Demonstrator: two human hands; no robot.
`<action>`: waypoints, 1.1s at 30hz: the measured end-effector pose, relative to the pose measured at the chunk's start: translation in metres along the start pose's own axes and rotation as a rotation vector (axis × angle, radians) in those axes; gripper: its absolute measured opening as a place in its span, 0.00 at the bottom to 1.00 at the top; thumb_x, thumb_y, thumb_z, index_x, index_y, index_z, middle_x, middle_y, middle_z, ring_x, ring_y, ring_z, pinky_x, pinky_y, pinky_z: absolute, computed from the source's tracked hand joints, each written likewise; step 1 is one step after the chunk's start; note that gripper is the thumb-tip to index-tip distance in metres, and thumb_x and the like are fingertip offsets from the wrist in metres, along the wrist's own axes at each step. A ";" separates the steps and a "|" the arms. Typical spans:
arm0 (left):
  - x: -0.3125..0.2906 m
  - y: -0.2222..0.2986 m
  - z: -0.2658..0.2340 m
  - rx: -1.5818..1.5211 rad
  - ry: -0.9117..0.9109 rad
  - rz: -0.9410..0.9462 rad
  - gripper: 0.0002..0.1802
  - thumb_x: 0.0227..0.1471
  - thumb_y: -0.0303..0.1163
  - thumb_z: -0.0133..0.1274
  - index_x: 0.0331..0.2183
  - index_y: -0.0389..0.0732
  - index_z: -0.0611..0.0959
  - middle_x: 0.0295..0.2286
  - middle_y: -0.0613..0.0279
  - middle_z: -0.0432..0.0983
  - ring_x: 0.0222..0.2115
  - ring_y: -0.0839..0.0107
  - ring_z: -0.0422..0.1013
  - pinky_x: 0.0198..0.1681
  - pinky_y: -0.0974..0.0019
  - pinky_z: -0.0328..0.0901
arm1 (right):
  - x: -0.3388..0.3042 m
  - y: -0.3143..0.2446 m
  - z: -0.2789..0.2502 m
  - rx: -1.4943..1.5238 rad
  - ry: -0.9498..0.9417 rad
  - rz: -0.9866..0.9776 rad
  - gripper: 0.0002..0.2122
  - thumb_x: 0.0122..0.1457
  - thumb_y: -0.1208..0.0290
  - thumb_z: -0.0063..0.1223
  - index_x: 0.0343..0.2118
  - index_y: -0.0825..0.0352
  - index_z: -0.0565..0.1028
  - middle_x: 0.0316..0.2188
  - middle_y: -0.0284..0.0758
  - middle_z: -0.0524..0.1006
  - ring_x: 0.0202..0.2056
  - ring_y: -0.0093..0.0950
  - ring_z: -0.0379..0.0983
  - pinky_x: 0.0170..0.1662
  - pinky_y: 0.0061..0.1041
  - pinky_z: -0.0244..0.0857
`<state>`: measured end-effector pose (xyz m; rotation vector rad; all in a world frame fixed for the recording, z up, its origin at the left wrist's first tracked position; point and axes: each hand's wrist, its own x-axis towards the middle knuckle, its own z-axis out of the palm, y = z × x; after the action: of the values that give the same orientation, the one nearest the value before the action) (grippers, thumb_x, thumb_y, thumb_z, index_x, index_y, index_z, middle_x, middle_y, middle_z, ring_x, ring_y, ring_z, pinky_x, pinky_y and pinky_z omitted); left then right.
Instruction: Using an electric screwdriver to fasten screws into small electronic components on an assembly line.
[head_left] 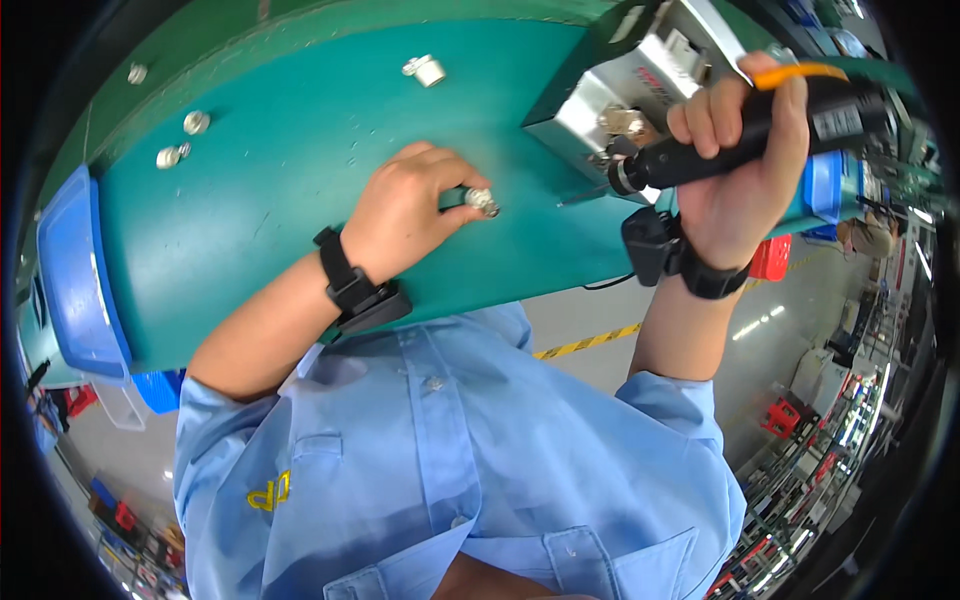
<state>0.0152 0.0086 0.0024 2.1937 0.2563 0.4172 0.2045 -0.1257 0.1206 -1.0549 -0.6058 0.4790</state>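
My left hand (405,210) rests on the green counter (280,170), its grip pinched together on a small silver threaded fitting (482,201) that lies on the mat just past my fingertips, near the middle of the counter's front half. My right hand (745,165) is raised above the counter's right end, its grip clamped around a black powered screwdriver (745,135) with an orange band near its rear; the tool lies roughly level, its nose pointing left toward a grey metal box (625,95). That box sits at the counter's far right, tilted, with a brass-coloured part on its face just beside the tool's nose; I cannot tell whether the tip touches it. Each wrist carries a black strapped device: left wrist band (350,285), right wrist band (670,250). Loose items on the counter, well apart from both hands: one silver cylindrical fitting (427,70) toward the far edge, and a cluster of small round metal pieces (180,140) at the far left. A blue plastic bin (75,275) sits against the counter's left end. A second blue container (830,185) shows behind my right hand. I wear a light blue button shirt (450,460).
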 end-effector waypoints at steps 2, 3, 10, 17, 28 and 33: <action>0.001 -0.001 0.000 -0.008 0.001 0.043 0.12 0.36 0.28 0.65 0.30 0.42 0.82 0.27 0.63 0.77 0.31 0.61 0.70 0.36 0.61 0.66 | -0.019 0.003 0.015 0.036 -0.067 -0.031 0.21 0.60 0.51 0.47 0.41 0.68 0.67 0.16 0.30 0.64 0.15 0.21 0.59 0.22 0.20 0.54; -0.001 -0.001 0.000 -0.005 0.001 0.023 0.12 0.36 0.28 0.65 0.30 0.42 0.82 0.27 0.63 0.77 0.31 0.61 0.70 0.36 0.61 0.66 | -0.028 0.003 0.021 0.063 -0.124 -0.084 0.21 0.61 0.49 0.43 0.42 0.66 0.67 0.16 0.28 0.63 0.17 0.20 0.57 0.24 0.20 0.53; -0.003 -0.001 0.001 -0.037 -0.008 0.044 0.12 0.37 0.28 0.64 0.30 0.42 0.81 0.28 0.64 0.76 0.32 0.61 0.70 0.38 0.60 0.65 | -0.042 0.020 0.047 -0.016 -0.337 -0.224 0.24 0.62 0.46 0.39 0.44 0.66 0.66 0.17 0.28 0.63 0.16 0.21 0.57 0.23 0.22 0.53; -0.003 -0.003 0.002 -0.046 0.002 0.067 0.12 0.36 0.28 0.64 0.29 0.42 0.81 0.26 0.64 0.75 0.32 0.61 0.70 0.37 0.60 0.65 | -0.045 0.025 0.051 -0.121 -0.341 -0.225 0.25 0.62 0.45 0.39 0.45 0.66 0.65 0.16 0.28 0.63 0.15 0.21 0.58 0.22 0.23 0.55; -0.004 0.004 0.006 -0.070 0.132 0.114 0.18 0.36 0.26 0.65 0.34 0.44 0.81 0.34 0.65 0.75 0.34 0.62 0.71 0.39 0.62 0.66 | -0.035 -0.011 0.040 -0.041 -0.527 -0.275 0.27 0.61 0.42 0.39 0.49 0.63 0.67 0.19 0.26 0.64 0.18 0.18 0.59 0.25 0.20 0.51; -0.005 -0.001 0.006 -0.124 0.011 0.143 0.13 0.39 0.24 0.62 0.32 0.45 0.80 0.33 0.65 0.73 0.34 0.63 0.71 0.38 0.62 0.67 | -0.040 -0.018 0.032 -0.036 -0.453 -0.267 0.26 0.61 0.43 0.38 0.48 0.63 0.68 0.18 0.25 0.63 0.18 0.18 0.58 0.25 0.21 0.50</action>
<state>0.0123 0.0037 -0.0029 2.0956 0.0772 0.5104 0.1548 -0.1371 0.1392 -0.8848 -1.1442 0.4749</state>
